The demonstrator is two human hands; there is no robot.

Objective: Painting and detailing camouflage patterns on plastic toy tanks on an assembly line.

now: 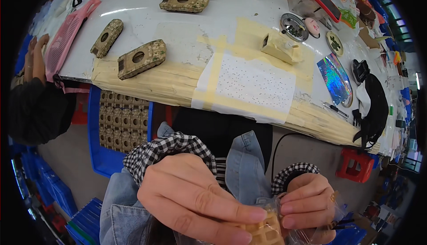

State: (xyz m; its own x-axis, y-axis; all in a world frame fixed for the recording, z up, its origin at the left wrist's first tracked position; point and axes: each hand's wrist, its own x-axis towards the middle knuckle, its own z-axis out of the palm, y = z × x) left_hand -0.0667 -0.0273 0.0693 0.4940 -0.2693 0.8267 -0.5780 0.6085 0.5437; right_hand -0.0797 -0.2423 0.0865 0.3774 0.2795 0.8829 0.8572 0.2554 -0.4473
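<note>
Close in front of me, my left hand point(191, 196) is pinched on a golden waffle point(266, 230) with a grid of square pockets. A clear plastic wrapper point(270, 203) surrounds part of the waffle. My right hand point(308, 202) has its fingers curled round the crinkled side of that wrapper, to the right of the waffle. The waffle's lower end lies beyond the frame's bottom edge. Both hands are off the table, nearer to my body than its edge.
Two camouflage toy tank hulls point(142, 59) lie on the white table point(138, 11), more stand farther back. A blue crate point(94, 125) below holds several more. White dotted paper point(255, 82) is taped at the front edge. A red stool point(354, 166) stands right. A co-worker's arm point(40, 107) is at left.
</note>
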